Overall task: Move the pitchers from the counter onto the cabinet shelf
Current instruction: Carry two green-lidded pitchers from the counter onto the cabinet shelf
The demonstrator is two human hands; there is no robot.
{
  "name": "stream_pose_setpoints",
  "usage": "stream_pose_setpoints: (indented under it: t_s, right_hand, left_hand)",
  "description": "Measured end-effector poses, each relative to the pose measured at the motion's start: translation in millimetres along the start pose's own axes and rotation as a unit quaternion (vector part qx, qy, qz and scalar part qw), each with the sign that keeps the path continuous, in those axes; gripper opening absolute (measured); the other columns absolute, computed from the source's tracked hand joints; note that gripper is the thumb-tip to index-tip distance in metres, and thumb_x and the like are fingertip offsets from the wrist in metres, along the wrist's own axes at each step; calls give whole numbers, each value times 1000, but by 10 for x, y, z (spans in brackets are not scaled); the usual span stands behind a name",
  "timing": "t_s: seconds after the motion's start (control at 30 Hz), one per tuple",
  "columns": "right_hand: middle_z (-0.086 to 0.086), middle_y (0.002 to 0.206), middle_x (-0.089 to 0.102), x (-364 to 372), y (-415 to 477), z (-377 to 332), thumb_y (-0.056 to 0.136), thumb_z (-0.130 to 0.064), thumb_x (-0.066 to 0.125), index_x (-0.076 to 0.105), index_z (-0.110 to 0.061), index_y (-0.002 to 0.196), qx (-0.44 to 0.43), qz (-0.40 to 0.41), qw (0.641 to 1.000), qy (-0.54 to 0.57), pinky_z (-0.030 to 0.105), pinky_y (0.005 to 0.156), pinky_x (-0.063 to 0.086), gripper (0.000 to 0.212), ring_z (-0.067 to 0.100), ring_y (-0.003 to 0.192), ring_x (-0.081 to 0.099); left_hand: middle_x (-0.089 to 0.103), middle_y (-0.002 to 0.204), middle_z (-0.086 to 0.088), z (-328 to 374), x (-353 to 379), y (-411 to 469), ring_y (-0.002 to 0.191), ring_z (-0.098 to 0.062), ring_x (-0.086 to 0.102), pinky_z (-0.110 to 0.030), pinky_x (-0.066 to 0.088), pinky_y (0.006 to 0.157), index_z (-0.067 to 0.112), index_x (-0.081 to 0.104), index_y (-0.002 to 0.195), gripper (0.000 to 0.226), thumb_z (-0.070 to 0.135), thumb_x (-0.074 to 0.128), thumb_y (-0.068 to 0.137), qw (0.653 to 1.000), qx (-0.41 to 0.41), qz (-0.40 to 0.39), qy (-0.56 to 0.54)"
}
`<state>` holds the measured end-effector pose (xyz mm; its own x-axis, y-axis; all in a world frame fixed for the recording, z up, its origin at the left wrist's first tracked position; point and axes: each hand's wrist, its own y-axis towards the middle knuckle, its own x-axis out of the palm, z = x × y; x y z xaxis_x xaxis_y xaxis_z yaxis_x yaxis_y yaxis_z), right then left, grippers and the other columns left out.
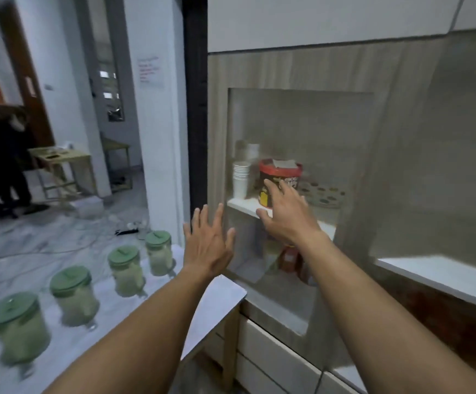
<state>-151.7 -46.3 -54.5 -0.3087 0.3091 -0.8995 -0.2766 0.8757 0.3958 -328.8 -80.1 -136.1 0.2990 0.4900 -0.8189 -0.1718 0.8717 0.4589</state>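
Both hands are seen empty with fingers spread, the right hand [283,214] stretched toward a red-lidded tub [280,180] on the white cabinet shelf [242,205] and the left hand [207,245] raised beside the opening, while green-lidded pitchers [123,270] are lined up on the counter [216,297] below.

Dim light; white walls [60,66] to my left, a brown door [29,89] beyond, marbled floor [46,231] with cables [111,223] trailing across it. A small wooden table [60,163] stands by the wall, a person [0,143] beside it. Ahead of me, grey wood-grain panelling [316,72] under a white upper wall [316,21].
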Motion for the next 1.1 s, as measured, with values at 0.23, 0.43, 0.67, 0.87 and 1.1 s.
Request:
stream_pose_setpoints:
  t_s: [0.23, 0.43, 0.67, 0.87, 1.1]
  right_hand:
    - [17, 163, 22, 895, 846, -293, 97, -46, 49, 17, -23, 158, -92, -64, 992, 53, 55, 119, 24, 73, 33, 151, 20]
    - [15, 163, 23, 1716, 1195, -635, 99, -44, 48, 17, -19, 158, -130, -138, 975, 114, 56, 118, 24, 72, 31, 151, 18]
    - [12, 155, 34, 2714, 1471, -1118, 98, -41, 50, 25, -18, 155, -163, -186, 957, 149, 52, 114, 31, 67, 32, 144, 29]
    - [14, 157, 30, 3469, 1656, -1333, 97, -37, 51, 21, -17, 156, -151, -242, 948, 144, 53, 113, 32, 69, 35, 144, 29]
    - [11, 146, 39, 4193, 1830, -1414, 95, -32, 58, 26, -17, 153, -94, -288, 931, 205, 50, 105, 40, 68, 34, 135, 39]
  left_hand:
    - [14, 162, -10, -677, 280, 351, 149, -30, 8, -54, 12, 118, 25, 15, 155, 63, 50, 31, 99, 992, -118, 31, 32]
    - [17, 161, -13, -1254, 535, 323, 147, -31, 14, -49, 16, 118, 21, 19, 155, 63, 48, 35, 100, 975, -212, 45, 49]
    - [27, 156, -16, -2057, 964, 348, 144, -33, 23, -47, 23, 116, 16, 23, 153, 65, 45, 39, 98, 955, -291, 42, 43]
    - [19, 159, -16, -2529, 1369, 410, 145, -32, 18, -44, 20, 118, 14, 14, 154, 74, 48, 44, 96, 940, -337, 45, -1]
    - [34, 149, -13, -2967, 1831, 512, 136, -33, 34, -52, 36, 107, 16, 19, 151, 83, 55, 53, 86, 890, -450, 49, -63]
